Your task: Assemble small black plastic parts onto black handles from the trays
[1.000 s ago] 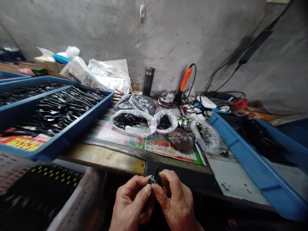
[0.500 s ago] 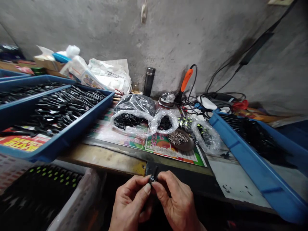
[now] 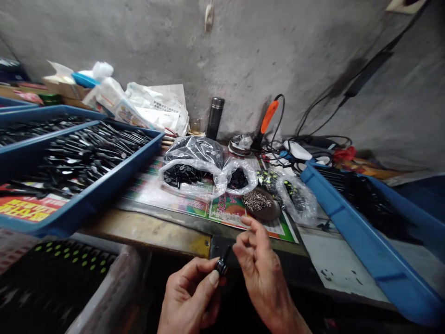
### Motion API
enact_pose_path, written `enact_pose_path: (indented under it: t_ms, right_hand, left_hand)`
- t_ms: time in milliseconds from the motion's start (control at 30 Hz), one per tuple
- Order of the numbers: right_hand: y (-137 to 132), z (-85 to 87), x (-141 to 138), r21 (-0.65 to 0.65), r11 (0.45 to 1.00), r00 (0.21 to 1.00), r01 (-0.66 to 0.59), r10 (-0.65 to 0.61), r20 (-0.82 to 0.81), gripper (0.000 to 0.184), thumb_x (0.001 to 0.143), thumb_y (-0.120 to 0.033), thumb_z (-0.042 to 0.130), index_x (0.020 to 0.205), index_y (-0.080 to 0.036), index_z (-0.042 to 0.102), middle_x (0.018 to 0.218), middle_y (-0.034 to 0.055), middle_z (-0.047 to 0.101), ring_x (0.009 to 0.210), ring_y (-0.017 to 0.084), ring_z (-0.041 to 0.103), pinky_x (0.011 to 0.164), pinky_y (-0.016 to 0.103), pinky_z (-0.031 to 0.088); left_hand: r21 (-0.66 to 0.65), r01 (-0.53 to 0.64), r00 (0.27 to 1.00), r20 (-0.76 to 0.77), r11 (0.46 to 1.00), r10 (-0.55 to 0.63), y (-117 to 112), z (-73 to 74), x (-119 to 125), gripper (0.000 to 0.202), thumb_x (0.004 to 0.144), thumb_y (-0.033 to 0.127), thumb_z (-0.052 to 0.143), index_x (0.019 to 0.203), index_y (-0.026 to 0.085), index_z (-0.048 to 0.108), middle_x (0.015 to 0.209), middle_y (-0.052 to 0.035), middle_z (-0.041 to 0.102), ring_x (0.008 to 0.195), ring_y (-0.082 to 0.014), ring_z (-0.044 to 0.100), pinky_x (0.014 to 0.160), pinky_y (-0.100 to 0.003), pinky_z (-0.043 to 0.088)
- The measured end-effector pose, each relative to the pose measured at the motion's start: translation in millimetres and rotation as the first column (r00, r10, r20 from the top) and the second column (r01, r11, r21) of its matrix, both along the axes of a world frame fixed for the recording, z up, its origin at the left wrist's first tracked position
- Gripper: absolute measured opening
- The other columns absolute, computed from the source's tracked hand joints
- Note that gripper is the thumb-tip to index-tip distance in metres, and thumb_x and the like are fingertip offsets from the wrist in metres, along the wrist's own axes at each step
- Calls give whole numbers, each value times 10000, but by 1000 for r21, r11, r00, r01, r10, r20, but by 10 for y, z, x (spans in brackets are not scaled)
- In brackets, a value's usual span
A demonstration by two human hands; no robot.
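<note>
Left hand (image 3: pixel 187 297) low in the center of the frame, thumb and index fingertips (image 3: pixel 213 277) pressed together, pinching a small black part (image 3: pixel 221 266) with a thin stem angled up; exact kind of part too small to tell. Part held in the air, just off the left hand's tip, over the dark gap below the surface (image 3: pixel 149 229). Right hand (image 3: pixel 266 273) just right of it, empty, apart from the part, fingers (image 3: pixel 248 223) loosely curled and slightly spread, tips near the lower edge of a printed paper mat (image 3: pixel 225 208).

Best grip, by the look of it: pinch tight and low on the part, stem clear, free hand steady and close.

Center of the surface: clear plastic bags of black parts (image 3: pixel 184 175), brown dish (image 3: pixel 267 216) of small metal pieces. Upper left of the frame: blue plastic tray (image 3: pixel 135 160) full of long black parts. Right edge: second blue tray (image 3: pixel 354 232), also with black parts. Lower left: plastic crate (image 3: pixel 118 283) of black parts with green dots. Back edge: steel flask (image 3: pixel 214 118), orange-handled soldering iron (image 3: pixel 269 116), tangled black cables (image 3: pixel 313 139), against a bare concrete wall (image 3: pixel 278 55).
</note>
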State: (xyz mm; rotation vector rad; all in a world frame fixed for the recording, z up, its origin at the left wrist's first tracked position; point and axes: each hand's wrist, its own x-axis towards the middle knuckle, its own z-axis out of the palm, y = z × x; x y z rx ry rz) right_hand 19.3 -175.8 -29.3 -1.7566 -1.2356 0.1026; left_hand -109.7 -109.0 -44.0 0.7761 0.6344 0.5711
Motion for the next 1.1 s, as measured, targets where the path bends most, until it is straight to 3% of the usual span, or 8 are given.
enact_pose_path:
  t_ms: [133,267,433,533,700,767,933,1100]
  right_hand:
    - [-40,-14,-31,-81,993,996,-83,85,16,473,992,-505,476,1373,-233,407,822,-6,603,598,147,644,554,206,535]
    - [-67,-47,-52,-47,999,998,-15,12,-53,438,1011,-474,425,1350,-197,403,826,1,575,554,131,608,522,202,515]
    - [-78,-125,-76,-71,997,999,-16,14,-29,483,989,-522,476,1362,-224,405,865,11,607,665,161,661,581,215,537]
    - [-60,-72,-40,14,1000,1000,24,-24,-15,425,994,-512,481,1271,-192,448,815,-2,575,575,138,617,503,201,505]
    - [-58,30,-54,24,996,985,-90,85,152,301,1001,-469,510,859,-206,543,710,-7,568,592,145,600,493,205,467]
    - [-59,4,-100,30,993,973,-113,105,204,312,1042,-419,430,847,-201,536,699,-3,571,573,141,603,489,209,464]
    - [-12,-126,-165,119,993,888,-5,-50,456,301,1075,-370,345,942,-167,523,708,27,603,575,163,644,522,237,491]
    - [39,-145,-144,120,993,867,13,-71,493,375,1086,-351,305,789,-197,474,606,-4,534,469,149,577,452,246,413]
  left_hand:
    - [-19,-17,1000,-10,1000,17,-27,41,14,384,624,460,884,791,141,749,444,64,478,354,-15,362,364,-123,248]
    - [-10,-96,995,-15,995,95,-41,82,32,386,596,449,898,761,137,741,569,9,609,365,-9,367,359,-133,236]
    - [-3,11,999,-44,1000,-11,-23,78,14,408,619,474,882,802,136,745,421,73,448,365,-27,360,371,-130,257]
    - [5,-65,997,-43,998,66,-32,95,12,418,594,476,892,794,138,747,508,38,537,379,-25,380,366,-129,250]
    - [-31,-95,994,-51,995,93,-55,80,5,402,592,440,903,792,131,741,437,70,459,361,-18,343,369,-124,242]
    - [-29,-78,996,-34,997,77,-60,57,3,395,607,446,895,793,137,734,424,74,450,354,-20,343,365,-124,244]
    - [-33,-98,995,-9,995,98,-84,39,26,411,607,468,891,802,156,708,477,62,516,349,-18,367,357,-117,255]
    - [5,-94,995,-25,996,94,-108,43,41,401,640,465,874,795,158,668,474,69,507,367,-31,399,366,-124,306]
